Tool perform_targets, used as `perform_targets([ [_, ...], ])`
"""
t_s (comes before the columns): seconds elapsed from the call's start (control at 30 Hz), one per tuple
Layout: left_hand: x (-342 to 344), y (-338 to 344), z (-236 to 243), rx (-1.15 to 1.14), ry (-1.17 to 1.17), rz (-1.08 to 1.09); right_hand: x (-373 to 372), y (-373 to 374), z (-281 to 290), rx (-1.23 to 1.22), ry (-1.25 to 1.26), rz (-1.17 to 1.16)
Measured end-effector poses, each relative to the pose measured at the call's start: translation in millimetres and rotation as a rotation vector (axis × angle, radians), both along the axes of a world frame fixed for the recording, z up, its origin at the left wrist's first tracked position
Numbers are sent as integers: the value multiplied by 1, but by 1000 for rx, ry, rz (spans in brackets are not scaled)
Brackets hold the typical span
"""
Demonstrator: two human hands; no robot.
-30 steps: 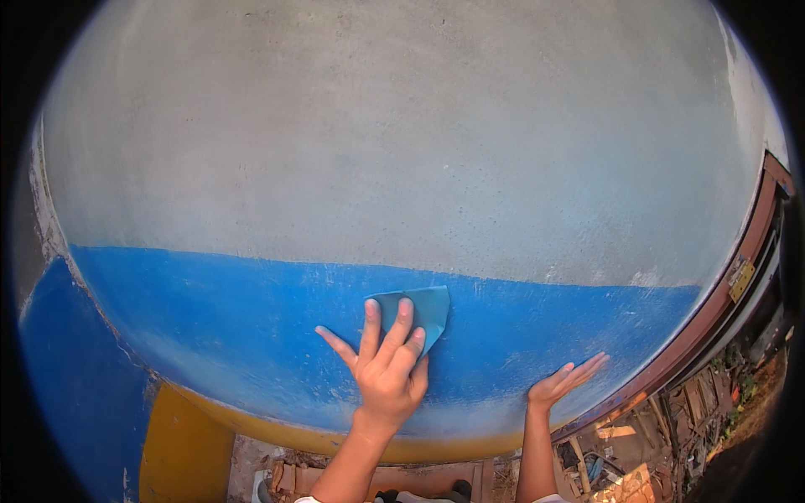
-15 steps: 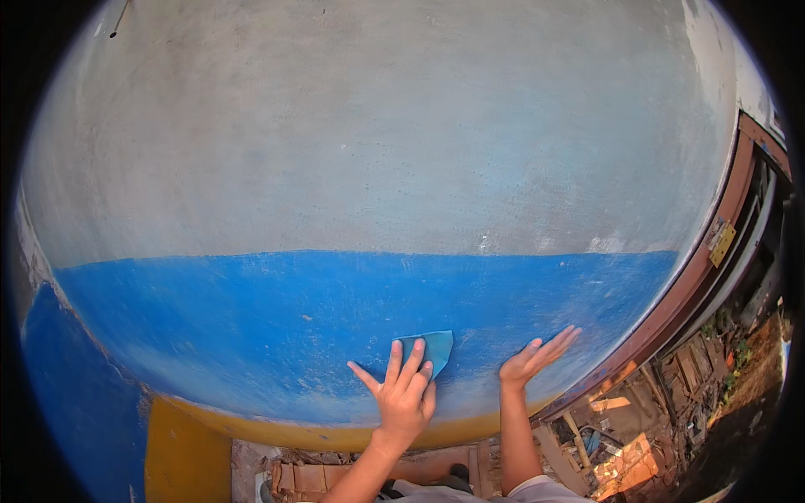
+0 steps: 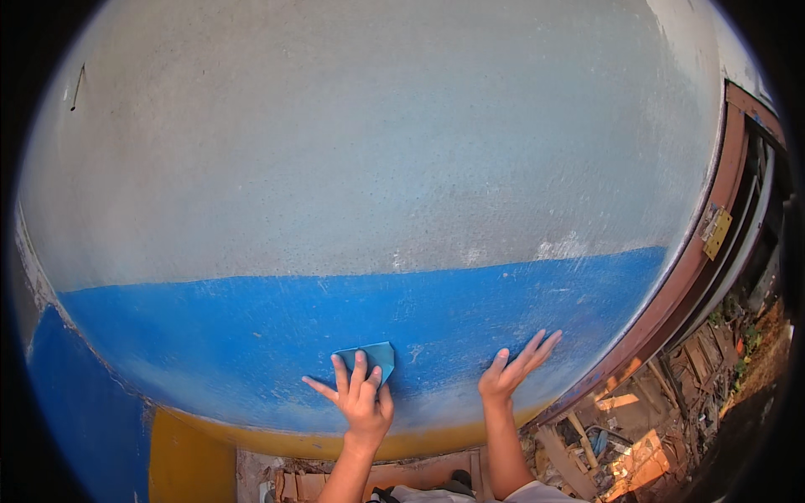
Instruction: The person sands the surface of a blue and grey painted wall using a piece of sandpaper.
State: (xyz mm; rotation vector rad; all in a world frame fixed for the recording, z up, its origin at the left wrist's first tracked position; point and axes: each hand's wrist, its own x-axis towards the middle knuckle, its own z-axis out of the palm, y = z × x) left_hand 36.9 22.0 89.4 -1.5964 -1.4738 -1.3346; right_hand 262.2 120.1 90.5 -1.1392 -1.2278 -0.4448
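Note:
Under my left hand [image 3: 362,406] lies a folded teal sheet of sandpaper [image 3: 381,355], pressed flat against the blue band of the wall [image 3: 251,327]. The fingers are partly spread over it, and a corner sticks out beyond the fingertips. To the right, my right hand [image 3: 510,374] is open with fingers stretched up beside the same blue band. It holds nothing; whether its edge rests on the wall I cannot tell.
Grey plaster [image 3: 377,151] fills the wall above the blue, with a yellow strip [image 3: 293,440] along its foot. A brown door frame [image 3: 713,180] with a brass hinge [image 3: 717,233] borders the right side. Wood scraps and rubble [image 3: 646,461] cover the ground at lower right.
My left hand and the sandpaper have shifted left along the blue band. My right hand appears slightly further left, its fingers spread wider; the whole view has tilted a little.

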Motion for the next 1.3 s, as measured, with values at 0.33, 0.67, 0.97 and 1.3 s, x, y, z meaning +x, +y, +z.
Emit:
perform_targets([
  [0.33, 61, 30, 53, 94, -23, -39, 114, 37, 16, 36, -64, -16],
  [0.67, 68, 45, 104, 310, -311, 34, 196, 45, 28, -43, 10, -94],
  [0.97, 120, 39, 57, 128, -202, 87, 223, 59, 20, 20, -109, 13],
  [1.3, 217, 61, 48, 81, -85, -8, 248, 78, 0, 126, -212, -1],
])
